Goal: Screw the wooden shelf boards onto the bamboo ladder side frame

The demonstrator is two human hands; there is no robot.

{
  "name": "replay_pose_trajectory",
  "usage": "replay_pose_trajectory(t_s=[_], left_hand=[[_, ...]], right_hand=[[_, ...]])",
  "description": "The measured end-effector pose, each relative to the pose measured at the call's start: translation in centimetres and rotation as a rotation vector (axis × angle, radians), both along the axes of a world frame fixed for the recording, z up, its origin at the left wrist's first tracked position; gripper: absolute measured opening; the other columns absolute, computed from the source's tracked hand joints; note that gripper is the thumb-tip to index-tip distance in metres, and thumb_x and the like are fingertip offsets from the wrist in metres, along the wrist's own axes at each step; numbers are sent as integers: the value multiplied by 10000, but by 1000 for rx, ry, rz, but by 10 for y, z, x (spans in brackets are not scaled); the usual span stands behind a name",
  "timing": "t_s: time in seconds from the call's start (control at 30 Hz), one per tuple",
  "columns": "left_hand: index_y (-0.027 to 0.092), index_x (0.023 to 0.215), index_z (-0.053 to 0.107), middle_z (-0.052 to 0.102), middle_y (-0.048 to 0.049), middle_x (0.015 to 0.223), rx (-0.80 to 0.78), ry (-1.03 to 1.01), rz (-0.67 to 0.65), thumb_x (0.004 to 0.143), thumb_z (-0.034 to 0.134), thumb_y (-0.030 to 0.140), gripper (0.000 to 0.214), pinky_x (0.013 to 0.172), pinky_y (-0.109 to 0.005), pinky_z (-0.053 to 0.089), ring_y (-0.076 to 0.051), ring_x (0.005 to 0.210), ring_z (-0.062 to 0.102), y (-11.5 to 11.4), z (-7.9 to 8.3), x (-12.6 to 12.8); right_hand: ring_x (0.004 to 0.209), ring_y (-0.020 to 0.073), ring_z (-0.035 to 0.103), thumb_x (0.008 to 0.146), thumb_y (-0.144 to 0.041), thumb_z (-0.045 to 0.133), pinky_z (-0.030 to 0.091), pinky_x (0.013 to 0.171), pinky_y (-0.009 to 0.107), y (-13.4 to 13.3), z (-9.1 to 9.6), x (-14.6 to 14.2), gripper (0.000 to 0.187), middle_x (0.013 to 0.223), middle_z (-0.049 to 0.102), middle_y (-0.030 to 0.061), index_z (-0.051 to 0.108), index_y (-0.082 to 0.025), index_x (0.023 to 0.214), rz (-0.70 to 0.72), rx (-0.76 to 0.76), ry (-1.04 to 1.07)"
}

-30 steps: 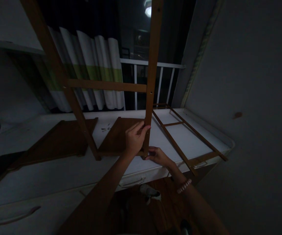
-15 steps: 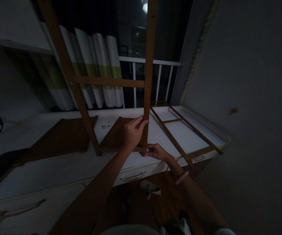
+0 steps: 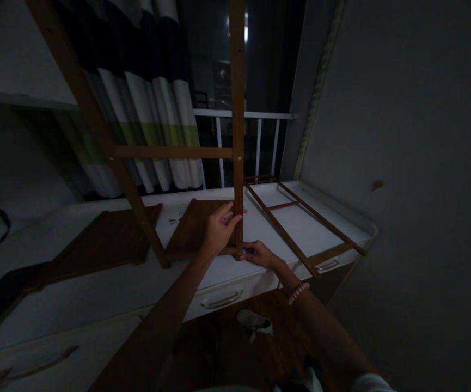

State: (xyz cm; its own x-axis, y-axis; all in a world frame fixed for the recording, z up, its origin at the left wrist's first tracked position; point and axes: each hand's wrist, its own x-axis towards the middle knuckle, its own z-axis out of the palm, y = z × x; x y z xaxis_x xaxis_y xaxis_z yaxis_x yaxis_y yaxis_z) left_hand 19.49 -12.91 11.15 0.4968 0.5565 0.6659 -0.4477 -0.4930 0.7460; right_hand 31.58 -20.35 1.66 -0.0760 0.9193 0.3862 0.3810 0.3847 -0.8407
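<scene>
The upright wooden frame [image 3: 238,109] stands on the white countertop [image 3: 214,276], its right post pinched between thumb and fingers of my left hand [image 3: 219,226]. My right hand [image 3: 258,253] touches that post's foot; I cannot tell whether it pinches anything. One brown board [image 3: 196,220] lies between the posts, another board [image 3: 106,237] left, a second wooden frame [image 3: 281,230] right; a striped curtain [image 3: 178,103] hangs far left.

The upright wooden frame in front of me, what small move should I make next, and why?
Perhaps press gently at the foot of the right post with the right hand, letting the left hand steady it: the right hand is at that foot, and the left hand grips the post higher up. It's too dark to tell whether the right hand holds anything.
</scene>
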Motion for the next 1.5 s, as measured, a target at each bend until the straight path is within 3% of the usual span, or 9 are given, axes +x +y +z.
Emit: replay_pose_trajectory(t_s=[0.37,0.53,0.7,0.8,0.97,1.1,1.23,1.3,1.5], left_hand=[[122,1062,500,599,-112,998,-128,125,-3,632,596,226,453,829,-405,429,-220,896,575,9,-26,-1],[118,1065,485,605,-113,972,-93,175,-21,631,601,230,463,802,-386,454,-209,854,592,12,-37,-3],[117,1060,497,605,-121,976,-58,224,59,618,615,258,479,816,-399,447,-226,887,578,18,-55,-3],[126,1043,519,587,-120,1017,-13,230,115,601,629,273,478,792,-375,465,-220,868,585,19,-58,-4],[163,989,554,598,-78,995,131,226,271,730,489,285,294,800,-310,451,-166,861,582,0,-53,-27],[178,913,568,637,-30,794,65,247,375,776,414,274,227,708,-261,464,-119,684,593,-29,-72,-51],[161,835,548,599,-8,665,-46,349,205,769,421,283,188,570,-225,457,-93,546,557,-48,-103,-54],[159,848,497,574,6,639,-123,358,120,765,421,288,171,488,-207,432,-74,464,520,-49,-112,-49],[189,830,358,545,49,579,-207,331,80,738,451,281,160,395,-184,365,-59,366,466,-39,-109,-33]], right_hand=[[792,172,539,629,-361,612,394,746,283,3,-6,2,368,825,617,45,615,-93,880,-23,-19,34],[794,180,542,629,-354,614,397,745,289,4,-6,1,377,824,621,46,614,-94,902,-38,-22,34],[812,181,541,632,-350,612,391,763,294,3,-5,1,390,859,622,46,610,-102,933,-25,-13,41],[804,183,541,630,-363,609,397,748,296,4,-7,1,409,862,622,43,608,-104,947,-41,-25,26],[812,182,538,641,-368,598,395,749,291,5,-10,3,417,872,619,40,599,-107,967,-40,-28,12],[785,175,536,647,-372,591,402,722,279,3,-7,2,409,851,618,39,602,-102,953,-44,-37,-4],[721,153,532,650,-359,590,408,696,265,2,-6,3,393,779,615,25,607,-91,938,-45,-33,-13],[716,150,531,646,-355,594,408,697,263,3,-7,3,396,784,615,24,605,-91,941,-47,-36,-1],[731,157,533,645,-364,590,413,687,260,2,-8,5,407,809,614,33,601,-85,941,-31,-39,-2]])
